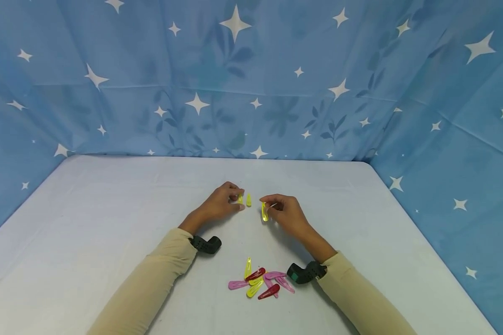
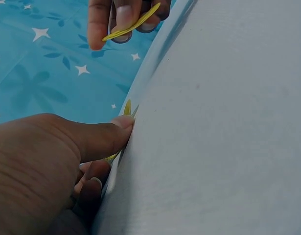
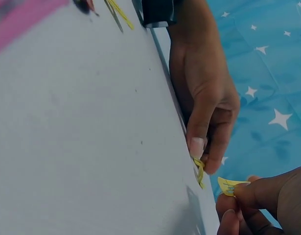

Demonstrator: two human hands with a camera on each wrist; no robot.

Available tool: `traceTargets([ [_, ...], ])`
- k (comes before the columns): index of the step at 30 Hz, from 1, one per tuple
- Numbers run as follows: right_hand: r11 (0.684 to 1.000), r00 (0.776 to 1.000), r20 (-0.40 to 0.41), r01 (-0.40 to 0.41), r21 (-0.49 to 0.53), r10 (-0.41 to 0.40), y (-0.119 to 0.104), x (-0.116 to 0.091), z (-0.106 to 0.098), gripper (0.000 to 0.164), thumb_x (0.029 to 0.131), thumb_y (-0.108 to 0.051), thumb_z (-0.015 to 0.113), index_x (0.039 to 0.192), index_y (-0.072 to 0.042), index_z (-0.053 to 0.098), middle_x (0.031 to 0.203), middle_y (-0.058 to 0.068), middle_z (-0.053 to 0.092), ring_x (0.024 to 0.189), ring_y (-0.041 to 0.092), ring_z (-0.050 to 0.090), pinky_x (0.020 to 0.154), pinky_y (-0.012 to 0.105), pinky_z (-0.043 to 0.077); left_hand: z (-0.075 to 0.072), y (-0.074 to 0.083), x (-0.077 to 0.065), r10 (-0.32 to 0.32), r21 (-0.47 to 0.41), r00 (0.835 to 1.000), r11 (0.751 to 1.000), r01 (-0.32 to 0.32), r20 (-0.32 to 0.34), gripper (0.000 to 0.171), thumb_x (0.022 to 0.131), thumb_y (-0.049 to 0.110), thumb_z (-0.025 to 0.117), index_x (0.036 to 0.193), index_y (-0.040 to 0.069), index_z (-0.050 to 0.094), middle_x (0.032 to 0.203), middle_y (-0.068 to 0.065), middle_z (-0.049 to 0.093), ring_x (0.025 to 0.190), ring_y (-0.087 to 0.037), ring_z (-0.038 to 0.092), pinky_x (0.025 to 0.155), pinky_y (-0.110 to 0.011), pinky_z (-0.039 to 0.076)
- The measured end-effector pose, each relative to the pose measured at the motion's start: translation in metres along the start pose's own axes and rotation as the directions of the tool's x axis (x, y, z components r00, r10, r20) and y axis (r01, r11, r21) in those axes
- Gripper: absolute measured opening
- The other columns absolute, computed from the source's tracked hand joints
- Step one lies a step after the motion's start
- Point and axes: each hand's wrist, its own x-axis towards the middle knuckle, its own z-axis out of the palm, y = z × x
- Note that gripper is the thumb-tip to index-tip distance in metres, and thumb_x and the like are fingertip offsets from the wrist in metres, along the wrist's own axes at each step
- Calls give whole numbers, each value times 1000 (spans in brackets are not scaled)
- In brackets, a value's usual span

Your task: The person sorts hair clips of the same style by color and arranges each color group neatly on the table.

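Note:
Several snap hair clips lie on the white table. My left hand (image 1: pixel 223 202) rests low at the table and holds a yellow hair clip (image 1: pixel 240 199) between thumb and fingers. Just right of it a second yellow clip (image 1: pixel 248 200) lies on the cloth, apart from both hands. My right hand (image 1: pixel 286 214) pinches another yellow hair clip (image 1: pixel 264 212) above the table, its long side pointing toward me. The left wrist view shows that raised clip (image 2: pixel 133 24) edge-on, slightly bent. In the right wrist view, part of it (image 3: pixel 228 186) is hidden by the thumb.
Nearer to me, between the forearms, lies a loose pile of pink, red and yellow hair clips (image 1: pixel 269 291). Black wrist cameras (image 1: pixel 207 244) sit on both wrists. A blue star-patterned curtain (image 1: pixel 251 83) hangs behind the white table (image 1: pixel 109 223) and along its sides.

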Motion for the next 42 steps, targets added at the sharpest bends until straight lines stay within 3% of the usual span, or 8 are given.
traceTargets([
  [9, 997, 996, -41, -76, 16, 77, 3, 17, 2, 24, 91, -2, 65, 114, -2, 72, 97, 13, 68, 78, 17, 61, 60, 23, 47, -1, 0, -2, 4, -4, 1000, 1000, -4, -10, 50, 91, 13, 71, 137, -2, 57, 125, -18, 53, 102, -24, 55, 89, -39, 47],
  [20, 998, 997, -59, -59, -32, 57, 6, 41, 10, 24, 89, 1, 63, 112, 0, 72, 95, 14, 67, 78, 20, 62, 61, 25, 46, -2, 0, -1, -1, 5, 1000, 1000, 1, -2, 52, 92, 14, 70, 140, 0, 55, 127, -17, 52, 105, -24, 55, 89, -39, 46],
  [30, 992, 991, -61, -122, -39, 120, 6, 51, 12, 26, 88, 3, 63, 112, -1, 71, 98, 15, 66, 84, 24, 65, 62, 24, 48, -1, 2, 0, -7, 12, 1000, 1000, 7, 9, 53, 92, 15, 69, 141, 1, 54, 130, -16, 51, 108, -26, 55, 92, -40, 46],
  [42, 994, 996, -42, -82, -77, 79, 9, 56, 16, 22, 88, 1, 65, 109, 0, 72, 97, 16, 69, 86, 26, 67, 64, 24, 48, -1, 3, 0, -7, 9, 1000, 1000, 7, -1, 52, 92, 14, 70, 140, 1, 54, 130, -16, 51, 109, -26, 56, 93, -41, 47],
])
